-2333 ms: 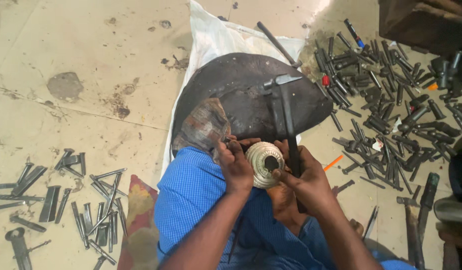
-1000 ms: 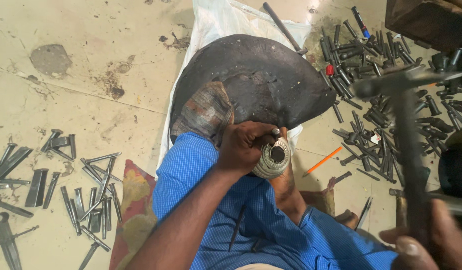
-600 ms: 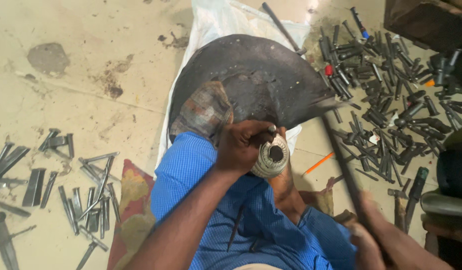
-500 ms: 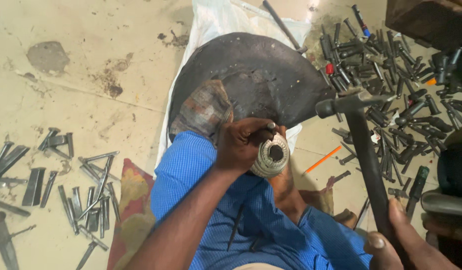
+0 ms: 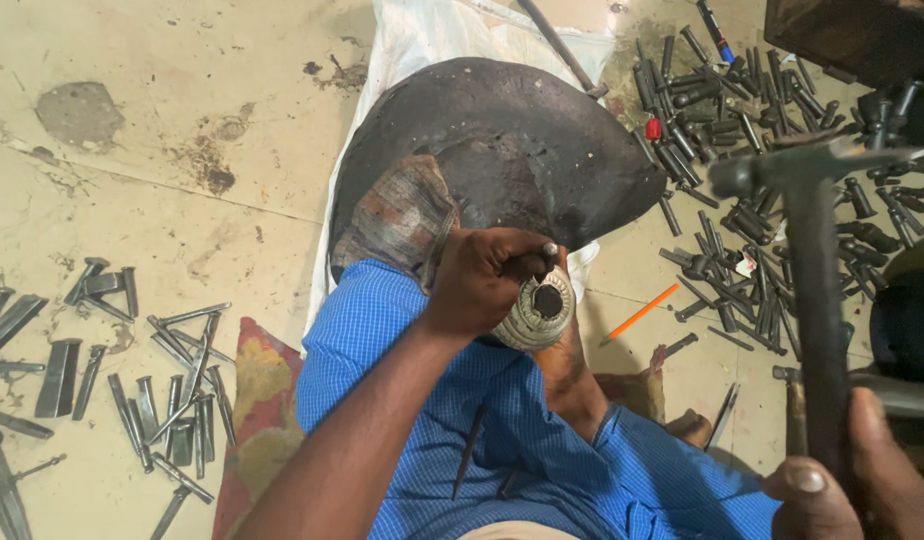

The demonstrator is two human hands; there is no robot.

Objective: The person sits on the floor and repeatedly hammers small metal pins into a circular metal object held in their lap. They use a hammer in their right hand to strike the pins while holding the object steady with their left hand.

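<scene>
The left hand (image 5: 487, 280) is closed around a thin metal punch (image 5: 538, 260), its tip set against the top of a round, ribbed silver-coloured piece (image 5: 540, 310). That piece sits just below the near edge of the dark domed block (image 5: 512, 150), resting on the person's lap over the blue checked garment (image 5: 432, 400). A foot (image 5: 572, 375) lies directly under the ribbed piece, touching it from below.

The right hand (image 5: 862, 485) is closed in a firm grip on the lower end of a hammer (image 5: 812, 270), well to the right of the dark block. The handle stands nearly upright, and the hammer head sits raised, level with the block's right edge and apart from the punch.

A patterned, worn cloth (image 5: 402, 215) is draped over the block's near-left side, just above the left hand. Under the block lies a white sack (image 5: 422, 40), showing beyond its far edge. A long dark rod (image 5: 557, 45) rests across the sack at the block's far right.

To the right of the block a heap of dark punches and chisels (image 5: 742, 110) is spread over the floor (image 5: 132, 150), with an orange pencil (image 5: 640, 312) near it. Far to the left of the block another scatter of metal tools (image 5: 112, 370) lies on the floor.
</scene>
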